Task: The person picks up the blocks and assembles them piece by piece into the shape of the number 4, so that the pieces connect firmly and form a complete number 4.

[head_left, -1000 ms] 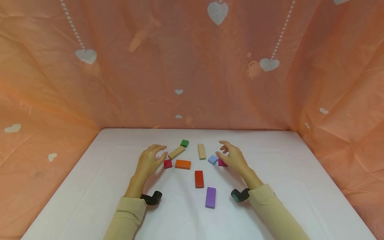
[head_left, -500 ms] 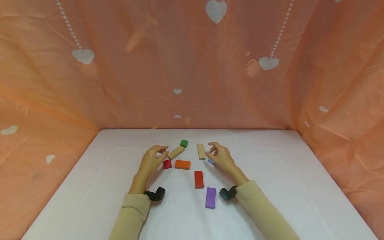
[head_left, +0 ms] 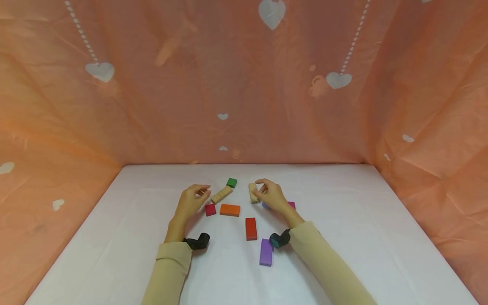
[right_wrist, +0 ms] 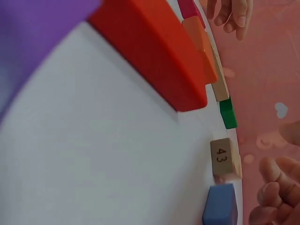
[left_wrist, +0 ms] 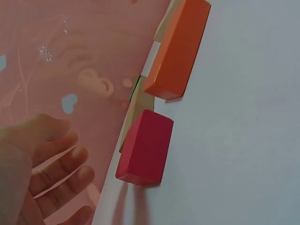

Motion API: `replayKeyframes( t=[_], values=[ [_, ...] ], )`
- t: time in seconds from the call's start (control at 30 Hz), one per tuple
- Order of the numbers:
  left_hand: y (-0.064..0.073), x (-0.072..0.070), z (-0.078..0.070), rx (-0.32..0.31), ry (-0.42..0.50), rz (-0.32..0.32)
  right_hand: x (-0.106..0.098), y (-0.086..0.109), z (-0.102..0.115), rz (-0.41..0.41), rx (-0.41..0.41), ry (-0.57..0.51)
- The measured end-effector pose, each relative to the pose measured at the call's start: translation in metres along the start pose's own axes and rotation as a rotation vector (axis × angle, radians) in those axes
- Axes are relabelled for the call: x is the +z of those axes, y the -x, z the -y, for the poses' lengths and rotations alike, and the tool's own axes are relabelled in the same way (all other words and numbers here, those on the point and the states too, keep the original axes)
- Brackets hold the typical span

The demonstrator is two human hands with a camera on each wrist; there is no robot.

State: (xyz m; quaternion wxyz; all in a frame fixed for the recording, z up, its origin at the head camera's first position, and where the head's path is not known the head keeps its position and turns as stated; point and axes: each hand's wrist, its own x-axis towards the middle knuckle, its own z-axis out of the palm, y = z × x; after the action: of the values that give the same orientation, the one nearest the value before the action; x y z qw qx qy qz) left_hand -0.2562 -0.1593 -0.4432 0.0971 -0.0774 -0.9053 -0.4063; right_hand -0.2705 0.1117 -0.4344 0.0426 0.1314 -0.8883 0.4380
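My left hand hovers beside the crimson block with fingers loosely bent and nothing in them. In the left wrist view, a gap shows between its fingers and that crimson block. My right hand hangs over the right edge of an upright-lying plain wooden block, thumb and fingers apart. The right wrist view shows the end of this wooden block, marked 43, on the table, apart from the fingers. Below my right hand, a light blue block is mostly covered.
A second wooden block lies slanted near a green block. Nearer me are orange, red and purple blocks. A magenta block sits right of my right wrist. Pink cloth walls the white table.
My right hand has moved left, from above the magenta and light blue blocks to the plain wooden block. My left hand has stayed nearly in place. The view has shifted slightly.
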Motion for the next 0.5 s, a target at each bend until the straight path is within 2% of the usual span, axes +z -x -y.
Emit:
replayKeyframes(
  t=[0.23,0.33,0.5],
  values=[
    [-0.002,0.004,0.005,-0.028,-0.004,0.049,0.008,-0.010,0.007,0.066,0.046,-0.060],
    [-0.001,0.006,0.007,-0.041,-0.007,0.065,0.014,-0.013,0.011,0.088,0.085,-0.123],
    [-0.002,0.009,0.011,-0.026,-0.022,0.069,0.025,-0.019,0.018,0.110,0.161,-0.219]
  ],
)
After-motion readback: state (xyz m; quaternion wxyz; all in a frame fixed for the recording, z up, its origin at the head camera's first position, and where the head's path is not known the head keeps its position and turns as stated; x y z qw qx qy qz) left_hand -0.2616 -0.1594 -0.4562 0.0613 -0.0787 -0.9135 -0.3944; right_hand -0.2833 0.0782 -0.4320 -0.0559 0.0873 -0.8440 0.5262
